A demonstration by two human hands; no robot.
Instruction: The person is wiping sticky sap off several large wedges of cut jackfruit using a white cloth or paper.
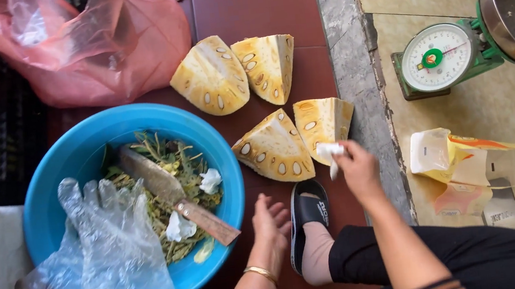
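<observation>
Several yellow jackfruit wedges lie cut-side up on the dark red floor. My right hand (355, 167) pinches a small white tissue (328, 153) against the near right jackfruit wedge (322, 122). Another jackfruit wedge (274, 149) lies just left of it. My left hand (270, 223) hovers over the floor with fingers spread, holding nothing, between the blue basin (53, 204) and my foot in a black sandal (308, 212). Two more jackfruit wedges (212, 76) lie farther away.
The basin holds green scraps, a long knife (173, 195), crumpled tissues and a clear plastic glove (112, 249) draped over its rim. A pink plastic bag (94, 44) lies beyond it. A green kitchen scale (446, 54) and a yellow packet (450, 159) sit on the beige tiles past a grey stone edge.
</observation>
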